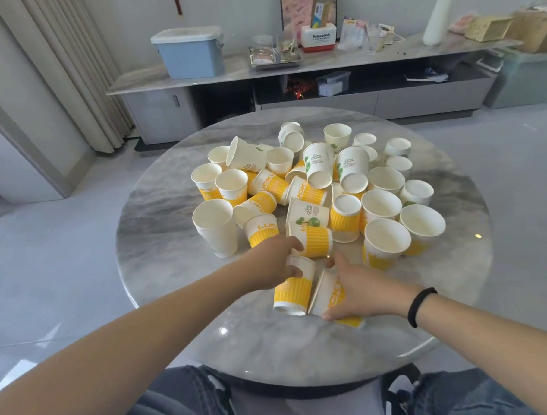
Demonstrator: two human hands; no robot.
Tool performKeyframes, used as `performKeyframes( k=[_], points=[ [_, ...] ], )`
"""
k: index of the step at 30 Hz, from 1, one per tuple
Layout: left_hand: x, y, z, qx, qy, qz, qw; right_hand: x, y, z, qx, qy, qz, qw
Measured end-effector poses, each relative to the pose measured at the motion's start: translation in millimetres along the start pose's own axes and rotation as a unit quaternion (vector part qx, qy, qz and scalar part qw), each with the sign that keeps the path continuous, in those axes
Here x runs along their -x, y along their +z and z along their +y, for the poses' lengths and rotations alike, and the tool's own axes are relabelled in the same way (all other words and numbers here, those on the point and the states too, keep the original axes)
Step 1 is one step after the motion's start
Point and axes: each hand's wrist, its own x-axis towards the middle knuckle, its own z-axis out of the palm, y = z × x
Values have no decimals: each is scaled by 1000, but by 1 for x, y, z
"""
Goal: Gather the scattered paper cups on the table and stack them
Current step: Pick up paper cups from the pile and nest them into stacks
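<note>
Several white and yellow paper cups lie scattered on a round marble table (175, 284), some upright, some tipped over. My left hand (271, 263) grips a yellow-banded cup (293, 291) lying on its side near the table's front. Beside it, my right hand (354, 292) holds another yellow-banded cup (326, 292), also on its side. A tall stack of white cups (216, 228) stands upright to the left. An upright cup with a yellow band (385, 246) stands to the right of my hands.
Behind the table runs a low grey cabinet (302, 92) with a blue storage box (191, 53), a tray and small items on it. Curtains (68, 57) hang at the left. My knees are under the table's near edge.
</note>
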Motion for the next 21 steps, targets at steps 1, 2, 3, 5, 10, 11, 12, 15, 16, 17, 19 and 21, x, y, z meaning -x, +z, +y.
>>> performKeyframes(
  k=[1, 2, 3, 5, 10, 11, 12, 15, 16, 17, 19, 21],
  points=[
    [-1, 0, 0, 14, -12, -7, 1000, 1, 2, 1, -2, 3, -1, 1000],
    [-1, 0, -2, 36, -24, -4, 999, 3, 3, 0, 0, 6, -4, 1000],
    [-1, 0, -2, 67, -35, 5, 997, 3, 4, 0, 2, 7, -7, 1000],
    [0, 1, -4, 134, -61, 29, 989, 3, 3, -1, -1, 5, 1, 1000],
    [-3, -7, -6, 253, -102, 107, 956, -2, -8, -2, -7, -6, 43, 999],
    [-3, -9, -5, 289, -104, 113, 945, -5, -9, -2, -19, -10, 52, 998],
    [-3, -11, -4, 333, -107, 99, 932, -7, -9, -4, -47, -17, 65, 997],
    [0, -10, 3, 446, -110, 10, 888, -16, -9, -7, -131, -19, 104, 986],
    [-2, -8, 4, 447, -109, 3, 888, -18, -9, -6, -133, -13, 111, 985],
    [-4, -7, 3, 401, -106, 23, 909, -20, -9, -5, -123, -2, 117, 985],
    [-13, -10, -5, 153, -85, 132, 976, -24, -8, -2, -83, 12, 135, 987],
    [-21, -15, -13, -78, -76, 159, 981, -28, -7, 1, -18, 27, 146, 989]
  ],
)
